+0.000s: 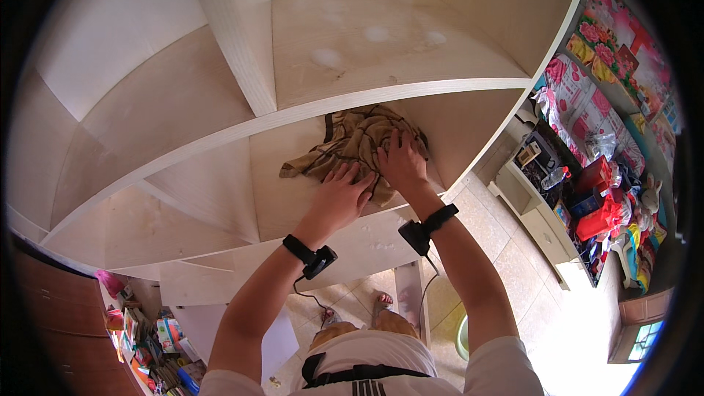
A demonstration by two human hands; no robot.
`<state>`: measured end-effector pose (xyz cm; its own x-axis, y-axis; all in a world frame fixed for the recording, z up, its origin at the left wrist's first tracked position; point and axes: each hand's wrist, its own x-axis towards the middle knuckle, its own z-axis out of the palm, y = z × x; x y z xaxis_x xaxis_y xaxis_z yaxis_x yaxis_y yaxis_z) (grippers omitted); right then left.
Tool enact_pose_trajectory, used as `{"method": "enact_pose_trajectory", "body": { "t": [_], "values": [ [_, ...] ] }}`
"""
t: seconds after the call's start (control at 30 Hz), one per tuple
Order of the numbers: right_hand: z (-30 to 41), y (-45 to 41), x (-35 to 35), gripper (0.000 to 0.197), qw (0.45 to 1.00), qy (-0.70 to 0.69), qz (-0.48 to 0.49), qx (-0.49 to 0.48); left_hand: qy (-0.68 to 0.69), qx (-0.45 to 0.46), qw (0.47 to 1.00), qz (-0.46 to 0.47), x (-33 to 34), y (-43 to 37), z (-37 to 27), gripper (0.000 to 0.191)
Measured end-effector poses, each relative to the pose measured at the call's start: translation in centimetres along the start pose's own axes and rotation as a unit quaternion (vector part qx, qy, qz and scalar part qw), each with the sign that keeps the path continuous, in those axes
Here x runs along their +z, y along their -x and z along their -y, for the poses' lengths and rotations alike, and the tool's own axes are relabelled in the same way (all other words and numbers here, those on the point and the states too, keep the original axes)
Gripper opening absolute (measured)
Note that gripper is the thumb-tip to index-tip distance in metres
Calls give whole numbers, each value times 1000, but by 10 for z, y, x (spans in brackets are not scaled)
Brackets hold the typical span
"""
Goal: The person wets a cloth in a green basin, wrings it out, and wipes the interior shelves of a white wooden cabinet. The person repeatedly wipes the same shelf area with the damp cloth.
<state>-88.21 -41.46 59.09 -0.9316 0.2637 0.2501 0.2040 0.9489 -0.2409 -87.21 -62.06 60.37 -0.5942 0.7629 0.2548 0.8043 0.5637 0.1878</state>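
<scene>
A crumpled brown checked cloth (355,135) with dark stripes lies on the lower shelf board (280,203) of a pale wood-grain shelf unit. My left hand (339,196) rests palm down on the cloth's near edge, its fingers spread. To the right, my right hand (405,164) lies flat over the cloth, fingers pointing away from me and slightly apart. Neither hand visibly closes around the fabric. Parts of the cloth are hidden beneath both hands. Each wrist wears a black strap with a small device and a cable.
A shelf board edge (341,102) runs just above the hands, and an upright side panel (467,126) stands right. Pale stains mark the upper shelf (379,36). Books (159,363) are piled lower left. A cluttered desk (544,236) stands right; a green basin (462,336) sits on the tiled floor.
</scene>
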Motion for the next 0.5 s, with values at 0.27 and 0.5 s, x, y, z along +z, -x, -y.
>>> {"method": "enact_pose_trajectory", "body": {
  "t": [0.27, 0.5],
  "values": [
    [-8, -62, 25, 83, 1000, -12, -12, -1, 12, -10, 1000, -7, 6, -21, 2, 45],
    [-12, -123, 54, 54, 989, -120, -50, -75, 19, -46, 999, 10, 23, -59, 9, 48]
  ]
}}
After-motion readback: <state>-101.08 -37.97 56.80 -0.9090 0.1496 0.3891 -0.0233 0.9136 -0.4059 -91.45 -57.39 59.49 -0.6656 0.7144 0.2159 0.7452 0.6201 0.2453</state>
